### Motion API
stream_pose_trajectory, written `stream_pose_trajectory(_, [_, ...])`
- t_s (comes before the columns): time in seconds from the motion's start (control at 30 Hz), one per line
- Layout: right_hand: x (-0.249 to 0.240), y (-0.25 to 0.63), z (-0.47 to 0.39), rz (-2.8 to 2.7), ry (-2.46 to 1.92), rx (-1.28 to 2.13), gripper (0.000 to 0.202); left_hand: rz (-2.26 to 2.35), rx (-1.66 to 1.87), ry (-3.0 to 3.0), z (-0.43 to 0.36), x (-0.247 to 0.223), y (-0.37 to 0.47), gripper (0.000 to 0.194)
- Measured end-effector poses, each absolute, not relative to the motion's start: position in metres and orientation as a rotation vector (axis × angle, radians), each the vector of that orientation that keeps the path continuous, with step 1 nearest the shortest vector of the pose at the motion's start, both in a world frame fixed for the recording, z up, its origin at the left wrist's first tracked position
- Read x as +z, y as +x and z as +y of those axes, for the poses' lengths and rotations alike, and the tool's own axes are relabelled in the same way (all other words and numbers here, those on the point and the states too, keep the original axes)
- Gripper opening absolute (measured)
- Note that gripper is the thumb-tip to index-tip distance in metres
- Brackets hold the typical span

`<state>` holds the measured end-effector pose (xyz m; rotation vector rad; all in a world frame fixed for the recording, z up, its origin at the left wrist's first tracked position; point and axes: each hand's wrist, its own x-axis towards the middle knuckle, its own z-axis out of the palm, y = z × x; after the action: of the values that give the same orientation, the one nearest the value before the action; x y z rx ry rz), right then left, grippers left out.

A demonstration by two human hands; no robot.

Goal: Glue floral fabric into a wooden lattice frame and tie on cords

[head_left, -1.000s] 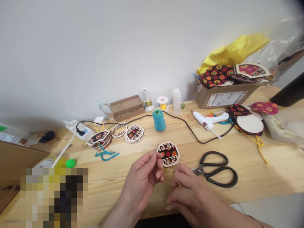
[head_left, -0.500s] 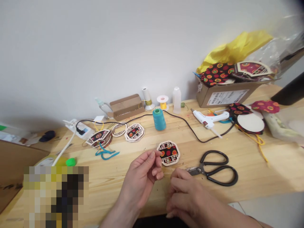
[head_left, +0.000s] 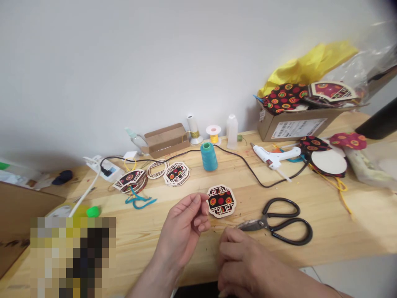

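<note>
My left hand (head_left: 181, 227) is raised over the table, thumb and forefinger pinched together. Whatever may be between them is too fine to make out. Beside its fingertips lies a patterned wooden-framed piece (head_left: 221, 201), with red and orange flowers on black fabric. My right hand (head_left: 245, 260) is closed lower down, its fingers curled and their tips hidden, so I cannot see what it holds. Just past its knuckles rest black-handled scissors (head_left: 263, 223), blades pointing toward the hand. A cone of teal thread (head_left: 209, 157) stands upright behind the framed piece.
A white glue gun (head_left: 274, 156) lies at right, its black cord crossing the table. Behind it stands a full cardboard box (head_left: 297, 124). More framed pieces (head_left: 176, 174) are stacked at left, near a power strip (head_left: 107, 169). Spools and bottles line the wall.
My right hand has lowered slightly, showing more of the scissor blades. My left hand stays pinched in nearly the same place. The whole view has shifted a little.
</note>
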<state>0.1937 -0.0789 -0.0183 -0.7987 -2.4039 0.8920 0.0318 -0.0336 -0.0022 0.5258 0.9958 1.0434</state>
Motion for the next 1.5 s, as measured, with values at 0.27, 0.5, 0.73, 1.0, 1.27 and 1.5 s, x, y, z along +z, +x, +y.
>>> stream_pose_trajectory(0.27, [-0.023,0.193,-0.08,-2.429,-0.763,0.915,0.017,1.013,1.062,0.556,-0.028,-0.006,0.031,0.015])
stream_pose_trajectory(0.5, [-0.017,0.195,-0.079,-2.439,-0.745,0.945,0.018,1.028,1.078,0.535,-0.024,-0.008,0.032,0.014])
stream_pose_trajectory(0.73, [-0.009,0.207,-0.075,-2.211,-0.661,1.217,0.016,1.044,1.162,0.51,-0.015,-0.007,0.027,0.017])
stream_pose_trajectory(1.0, [0.001,0.255,-0.056,-1.51,-0.814,1.065,0.008,1.282,1.141,0.771,-0.009,-0.008,0.009,0.032])
stream_pose_trajectory(1.27, [0.0,0.265,-0.035,-1.213,-1.047,0.918,0.009,2.112,0.97,1.825,-0.011,0.008,-0.022,0.017])
stream_pose_trajectory(1.5, [0.007,0.245,-0.032,-1.339,-1.072,0.849,0.01,1.258,0.581,1.214,-0.054,0.026,0.022,0.036])
